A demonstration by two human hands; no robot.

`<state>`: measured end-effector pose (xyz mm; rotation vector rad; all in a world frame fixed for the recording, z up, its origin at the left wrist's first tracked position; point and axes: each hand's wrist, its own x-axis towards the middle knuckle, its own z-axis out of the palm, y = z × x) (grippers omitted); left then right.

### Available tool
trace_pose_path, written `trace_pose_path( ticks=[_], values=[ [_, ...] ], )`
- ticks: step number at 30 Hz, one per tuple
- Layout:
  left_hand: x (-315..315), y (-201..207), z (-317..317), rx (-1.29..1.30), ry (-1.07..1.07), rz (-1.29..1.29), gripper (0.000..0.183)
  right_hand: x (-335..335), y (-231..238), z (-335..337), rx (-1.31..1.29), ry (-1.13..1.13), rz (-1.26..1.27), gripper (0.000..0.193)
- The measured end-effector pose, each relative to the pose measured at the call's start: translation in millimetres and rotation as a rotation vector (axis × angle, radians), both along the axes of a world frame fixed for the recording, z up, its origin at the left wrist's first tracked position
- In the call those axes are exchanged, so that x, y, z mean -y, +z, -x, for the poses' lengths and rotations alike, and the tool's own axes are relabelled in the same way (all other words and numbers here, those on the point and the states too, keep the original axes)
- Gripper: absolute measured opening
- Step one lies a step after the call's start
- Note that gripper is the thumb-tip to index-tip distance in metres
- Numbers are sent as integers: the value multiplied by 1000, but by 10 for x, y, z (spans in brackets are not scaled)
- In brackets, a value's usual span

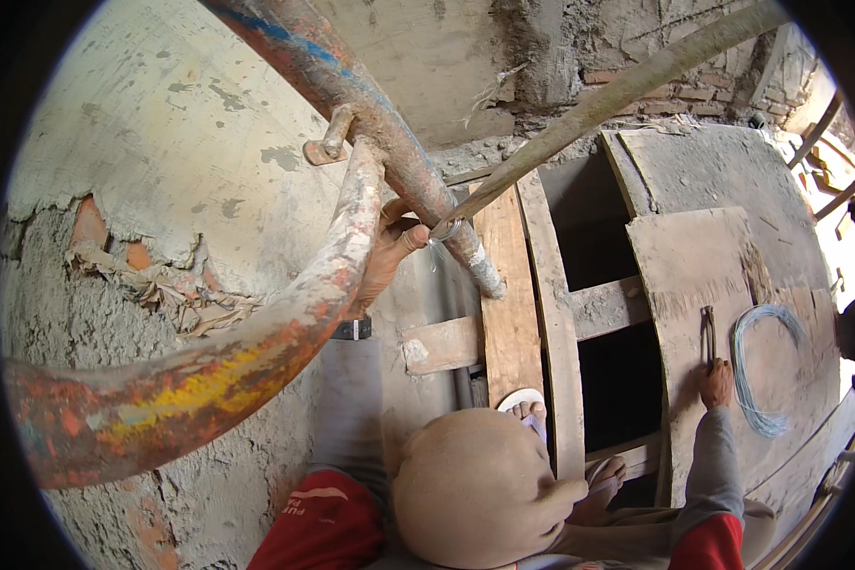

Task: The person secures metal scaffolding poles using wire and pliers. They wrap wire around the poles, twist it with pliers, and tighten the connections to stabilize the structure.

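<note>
My left hand (382, 266) reaches up behind a curved, paint-flecked scaffold tube (285, 328). Its fingers are closed at the joint where the end of a long grey-brown brace pole (617, 95) meets an upright scaffold pipe (418, 176). The thumb presses by the brace's end; some fingers are hidden behind the tubes. A thin bit of wire (434, 255) dangles just below. Low on the right, my right hand (717, 383) grips long-handled pincers (709, 328), held over a plywood sheet. Beside it lies a coil of thin pale wire (743, 380).
My sandalled feet (527, 407) are on narrow wooden planks (511, 332). Dark gaps (620, 380) open between the planks and the plywood sheet (679, 256). A rough, partly plastered wall (161, 114) rises on the left, and exposed brick (655, 90) shows at the back.
</note>
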<state>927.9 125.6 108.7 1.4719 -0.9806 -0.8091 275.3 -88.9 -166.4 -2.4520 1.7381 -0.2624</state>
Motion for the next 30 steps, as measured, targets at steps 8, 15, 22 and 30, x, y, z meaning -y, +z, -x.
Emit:
trace_pose_path(
  ticks=[8,15,22,30],
  values=[
    [16,169,-110,77,-45,-114,49,-517,955,-2066,1136,-24,-566,18],
    [102,497,-68,213,-77,-231,65,-2127,1820,-3522,1489,187,-1419,26],
    [169,656,-68,334,-96,-358,68,-2188,2118,-3963,1513,365,-1792,45],
    [179,672,-64,334,-102,-333,67,-2269,2211,-4267,1554,361,-1714,44]
  ],
)
